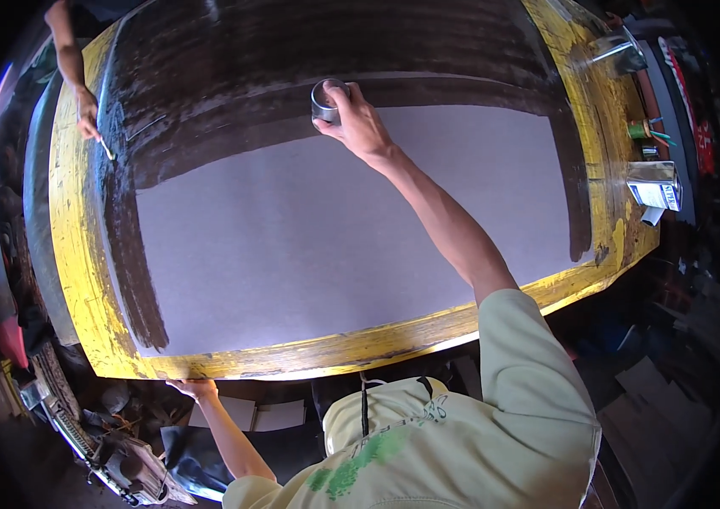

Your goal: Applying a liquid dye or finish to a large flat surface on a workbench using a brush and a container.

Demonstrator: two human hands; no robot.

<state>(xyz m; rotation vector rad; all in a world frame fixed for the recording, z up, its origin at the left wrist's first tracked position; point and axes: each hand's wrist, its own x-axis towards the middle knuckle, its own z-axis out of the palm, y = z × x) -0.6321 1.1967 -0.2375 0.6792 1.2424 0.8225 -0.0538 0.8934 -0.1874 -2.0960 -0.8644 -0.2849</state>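
Observation:
A large grey sheet [334, 229] lies on a yellow table [284, 360], with dark brown-black paint [233, 51] covering its far part and running in strips down both sides. Over the far middle, my right arm is stretched out, and my right hand [360, 127] is closed around a small round metal tin [323, 110]. At the near left edge of the table, my left hand [195, 388] touches the rim from below. Its fingers look stretched out and partly hidden by the edge.
At the far left another person's hand [87, 114] holds a thin brush [107, 150] at the painted side. Along the table's right edge stand a clear container [619, 53], a green-and-brown pot [638, 129] and a metal can [655, 182]. Pale sheets [279, 415] lie below the near edge.

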